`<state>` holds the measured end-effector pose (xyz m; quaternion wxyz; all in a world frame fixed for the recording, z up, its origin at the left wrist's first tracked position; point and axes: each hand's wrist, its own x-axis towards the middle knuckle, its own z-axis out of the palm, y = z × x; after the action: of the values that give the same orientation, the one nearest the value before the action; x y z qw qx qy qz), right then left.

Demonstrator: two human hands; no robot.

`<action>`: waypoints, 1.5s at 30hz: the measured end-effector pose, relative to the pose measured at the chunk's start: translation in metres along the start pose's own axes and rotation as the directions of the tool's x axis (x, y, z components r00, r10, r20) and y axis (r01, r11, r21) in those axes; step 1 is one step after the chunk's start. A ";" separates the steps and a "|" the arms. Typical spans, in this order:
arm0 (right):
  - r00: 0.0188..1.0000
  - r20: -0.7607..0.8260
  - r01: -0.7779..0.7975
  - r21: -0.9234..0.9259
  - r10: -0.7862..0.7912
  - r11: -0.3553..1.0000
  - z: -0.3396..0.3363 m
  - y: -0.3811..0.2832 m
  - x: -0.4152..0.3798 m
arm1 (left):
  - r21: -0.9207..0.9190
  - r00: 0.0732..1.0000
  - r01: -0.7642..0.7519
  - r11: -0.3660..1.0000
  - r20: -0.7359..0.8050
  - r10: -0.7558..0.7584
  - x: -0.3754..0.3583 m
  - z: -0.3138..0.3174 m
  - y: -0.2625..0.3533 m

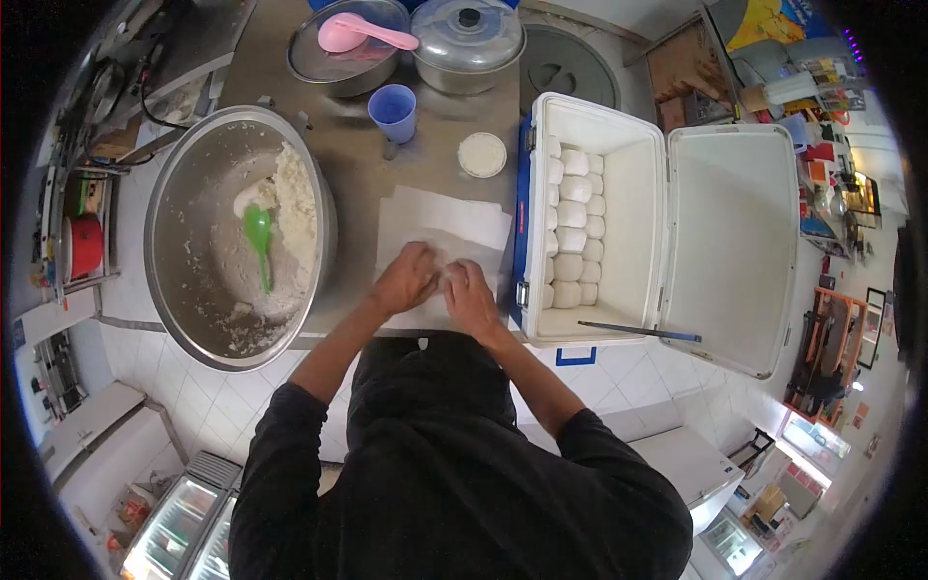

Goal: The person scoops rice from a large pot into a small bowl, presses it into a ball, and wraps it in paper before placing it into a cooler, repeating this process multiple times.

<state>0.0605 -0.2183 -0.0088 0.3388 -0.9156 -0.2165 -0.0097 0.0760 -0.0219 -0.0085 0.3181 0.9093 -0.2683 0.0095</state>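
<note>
White paper sheets (474,217) lie overlapping on the metal table in front of me. My left hand (410,277) is over them with its fingers curled in a pinch at a thin white sheet. Close beside it, my right hand (471,298) also pinches at the sheet, fingertips bent inward. The two hands almost meet, and whatever lies between or under the fingertips is hidden. To the left stands a big metal bowl (324,232) with white rice-like food (293,208) along its right side and a green rice paddle (257,237) inside.
An open white cooler (619,290) on the right holds rows of white wrapped pieces (572,213). A blue cup (392,112) and a small white-filled dish (481,155) stand beyond the paper. Farther back are lidded pots (469,43) and a pink scoop (353,34).
</note>
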 end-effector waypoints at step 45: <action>0.983 0.023 -0.160 -0.379 0.182 0.911 0.062 -0.065 0.016 | 0.156 0.957 0.275 0.949 -0.139 -0.254 -0.051 0.067 0.020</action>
<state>0.0409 -0.1296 -0.0137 0.1506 -0.9787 -0.1393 0.0055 0.0128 -0.0495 -0.0600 0.2513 0.9591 -0.1227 0.0434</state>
